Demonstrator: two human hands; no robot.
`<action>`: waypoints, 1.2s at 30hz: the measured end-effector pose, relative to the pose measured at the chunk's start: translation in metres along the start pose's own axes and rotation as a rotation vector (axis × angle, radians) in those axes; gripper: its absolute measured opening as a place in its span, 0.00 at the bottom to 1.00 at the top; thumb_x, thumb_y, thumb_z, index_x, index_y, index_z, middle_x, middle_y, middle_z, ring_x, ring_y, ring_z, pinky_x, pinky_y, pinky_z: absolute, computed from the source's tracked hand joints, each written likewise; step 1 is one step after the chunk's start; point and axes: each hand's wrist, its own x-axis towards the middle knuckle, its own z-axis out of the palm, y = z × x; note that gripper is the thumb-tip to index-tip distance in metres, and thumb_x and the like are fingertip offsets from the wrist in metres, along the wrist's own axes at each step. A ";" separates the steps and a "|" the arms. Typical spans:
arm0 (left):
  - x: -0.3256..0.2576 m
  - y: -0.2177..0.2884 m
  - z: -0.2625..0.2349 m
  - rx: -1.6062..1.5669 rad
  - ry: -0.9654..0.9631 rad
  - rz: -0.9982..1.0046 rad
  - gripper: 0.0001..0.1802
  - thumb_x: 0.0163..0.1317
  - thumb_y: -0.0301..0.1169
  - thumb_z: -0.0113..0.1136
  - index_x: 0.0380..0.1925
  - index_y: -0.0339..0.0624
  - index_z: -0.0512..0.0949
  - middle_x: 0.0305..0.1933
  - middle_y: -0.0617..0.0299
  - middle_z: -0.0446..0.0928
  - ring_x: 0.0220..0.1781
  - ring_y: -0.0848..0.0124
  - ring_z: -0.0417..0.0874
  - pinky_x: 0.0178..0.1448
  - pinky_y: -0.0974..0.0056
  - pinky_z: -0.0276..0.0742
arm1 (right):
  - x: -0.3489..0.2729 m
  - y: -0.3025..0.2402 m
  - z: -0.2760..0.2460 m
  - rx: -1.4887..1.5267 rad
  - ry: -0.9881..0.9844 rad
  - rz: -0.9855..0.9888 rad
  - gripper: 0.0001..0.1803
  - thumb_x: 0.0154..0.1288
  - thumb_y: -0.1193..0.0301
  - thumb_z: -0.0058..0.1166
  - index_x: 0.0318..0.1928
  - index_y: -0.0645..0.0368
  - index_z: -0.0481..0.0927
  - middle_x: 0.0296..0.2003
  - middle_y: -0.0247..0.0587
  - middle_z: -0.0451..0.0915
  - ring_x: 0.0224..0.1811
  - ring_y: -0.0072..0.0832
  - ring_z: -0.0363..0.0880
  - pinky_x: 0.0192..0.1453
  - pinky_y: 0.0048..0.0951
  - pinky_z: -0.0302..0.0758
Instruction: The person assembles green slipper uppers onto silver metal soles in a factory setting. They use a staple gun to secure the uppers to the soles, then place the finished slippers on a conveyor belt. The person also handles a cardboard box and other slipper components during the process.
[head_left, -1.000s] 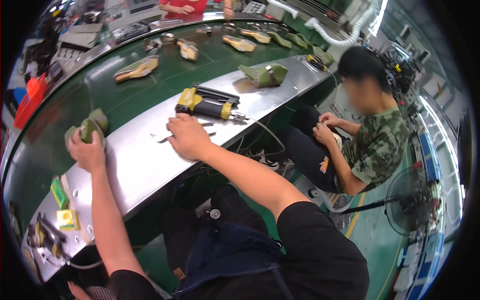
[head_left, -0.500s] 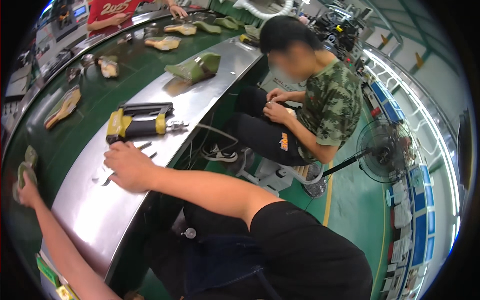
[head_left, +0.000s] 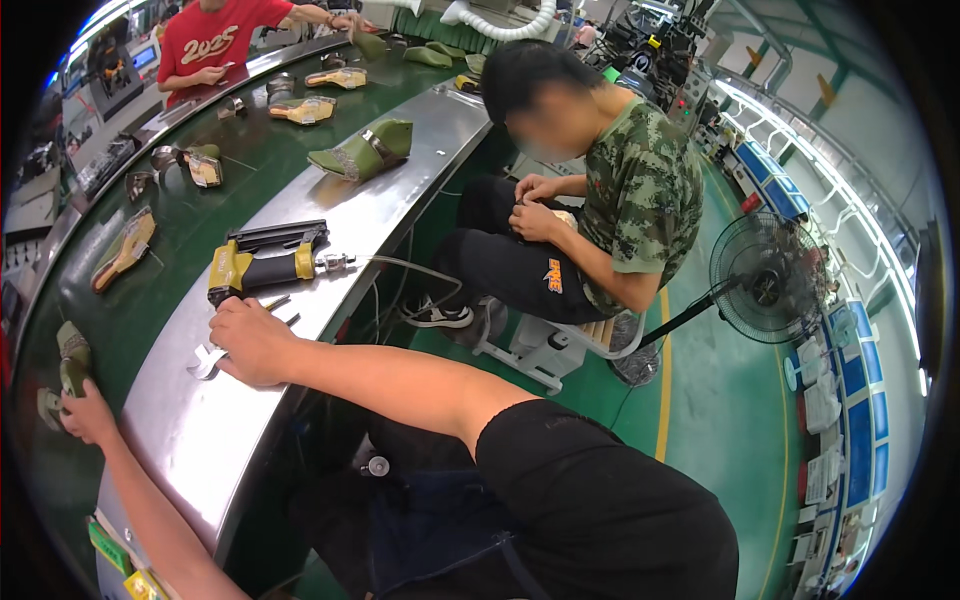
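Observation:
My left hand is at the far left, over the dark green work surface. Its fingers are closed on a green shoe last, and a second green piece shows beside it, partly hidden by the hand. My right hand rests on the metal ledge with loosely bent fingers, lying over a silver wrench whose jaw sticks out on the left. Just beyond it lies a yellow and black air nailer with a hose fitting. Farther along the ledge sits a green last with a glittery strap.
Several lasts with tan soles, one a tan-soled last, lie along the curved green belt. A seated co-worker in camouflage is at the right, and a person in red stands across the belt. A black fan stands behind.
The view has shifted slightly. My left hand, blurred before, is now steadier on the green last, nearer the ledge. My right hand keeps its place beside the nailer. The person in red reaches to a last.

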 end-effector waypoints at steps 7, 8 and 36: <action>-0.110 0.094 -0.098 -0.244 -0.054 0.742 0.30 0.60 0.34 0.70 0.64 0.44 0.76 0.71 0.41 0.70 0.70 0.43 0.73 0.71 0.45 0.71 | -0.008 0.007 0.004 0.012 -0.006 0.041 0.18 0.61 0.59 0.67 0.43 0.60 0.85 0.48 0.42 0.82 0.59 0.40 0.74 0.62 0.41 0.69; -0.120 0.104 -0.106 -0.373 -0.200 0.812 0.28 0.61 0.32 0.69 0.63 0.42 0.77 0.71 0.42 0.71 0.70 0.44 0.74 0.71 0.47 0.71 | -0.008 0.008 0.004 0.011 -0.016 0.048 0.18 0.62 0.59 0.67 0.43 0.60 0.85 0.48 0.41 0.82 0.59 0.40 0.73 0.63 0.41 0.69; -0.127 0.101 -0.135 -0.522 -0.768 0.775 0.22 0.69 0.43 0.60 0.57 0.45 0.81 0.57 0.51 0.82 0.59 0.50 0.82 0.64 0.51 0.77 | 0.006 -0.004 0.009 -0.375 0.018 0.358 0.20 0.63 0.58 0.68 0.48 0.57 0.81 0.72 0.56 0.66 0.79 0.52 0.58 0.75 0.75 0.49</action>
